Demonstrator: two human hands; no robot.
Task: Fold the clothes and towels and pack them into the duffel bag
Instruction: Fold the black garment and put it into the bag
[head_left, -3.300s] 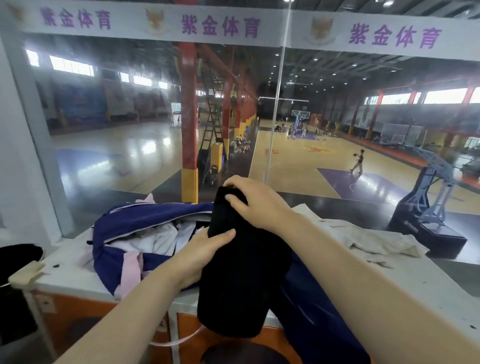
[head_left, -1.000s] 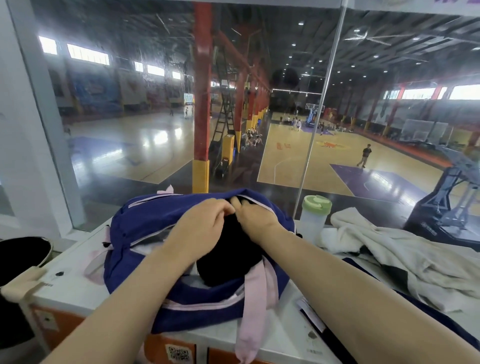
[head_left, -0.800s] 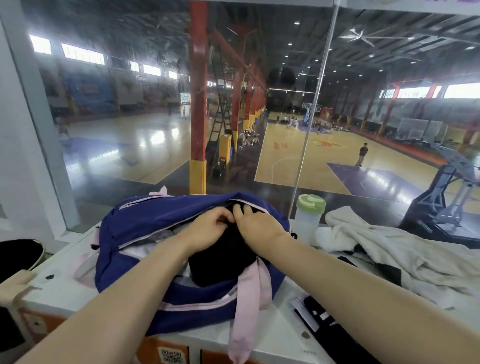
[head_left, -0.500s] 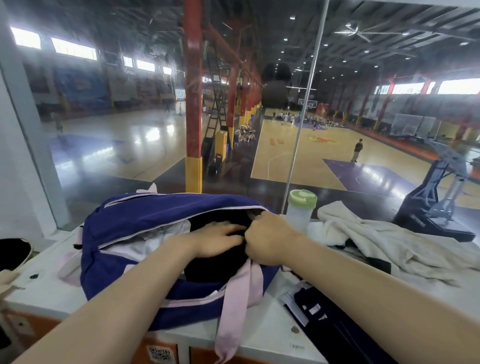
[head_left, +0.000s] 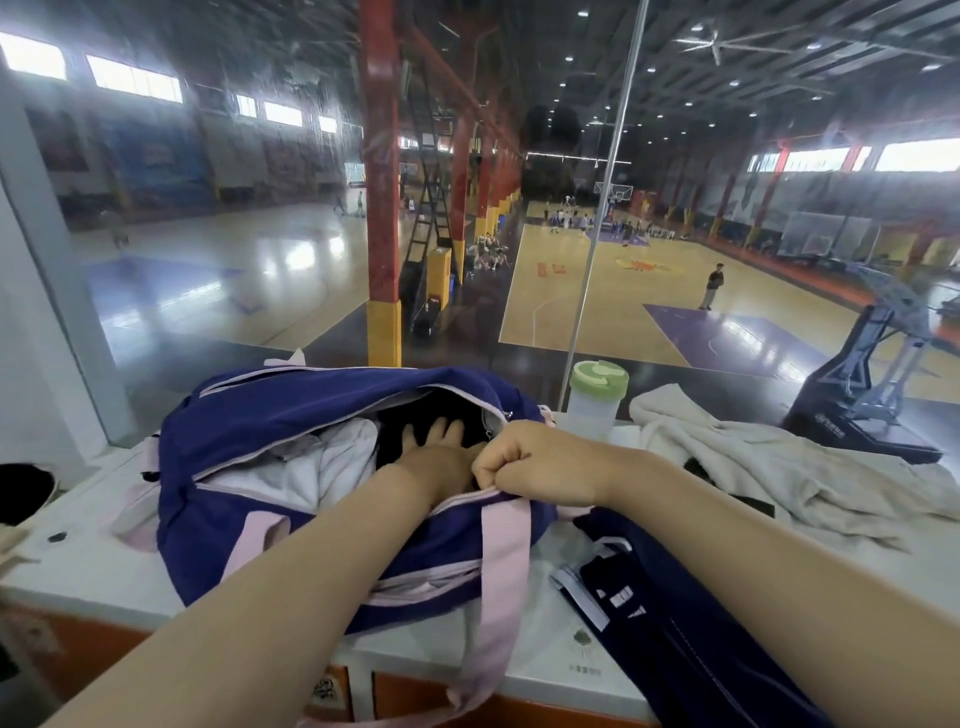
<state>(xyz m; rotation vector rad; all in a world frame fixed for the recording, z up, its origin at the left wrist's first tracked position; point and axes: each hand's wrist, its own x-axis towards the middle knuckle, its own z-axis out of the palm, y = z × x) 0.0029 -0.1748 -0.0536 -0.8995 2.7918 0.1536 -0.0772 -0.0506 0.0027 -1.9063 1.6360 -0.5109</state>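
Observation:
A navy duffel bag (head_left: 270, 415) with pink straps lies unzipped on the white counter (head_left: 78, 571). Inside it a white garment (head_left: 322, 467) sits at the left and a folded black garment (head_left: 415, 415) at the right. My left hand (head_left: 436, 447) reaches into the bag and presses flat, fingers straight, on the black garment. My right hand (head_left: 524, 467) grips the bag's near rim by the zipper and holds the opening apart. A crumpled cream towel (head_left: 753, 462) lies on the counter to the right, and a dark navy garment (head_left: 675, 623) lies in front of it.
A clear bottle with a green lid (head_left: 597, 400) stands just behind the bag's right end. A glass wall (head_left: 260, 234) runs along the counter's far edge, with a sports hall beyond. A black object (head_left: 23, 493) sits at the left edge.
The black garment went from held in front of me into the bag. My left hand has pushed deeper and flattened on it; my right hand has closed on the bag's rim.

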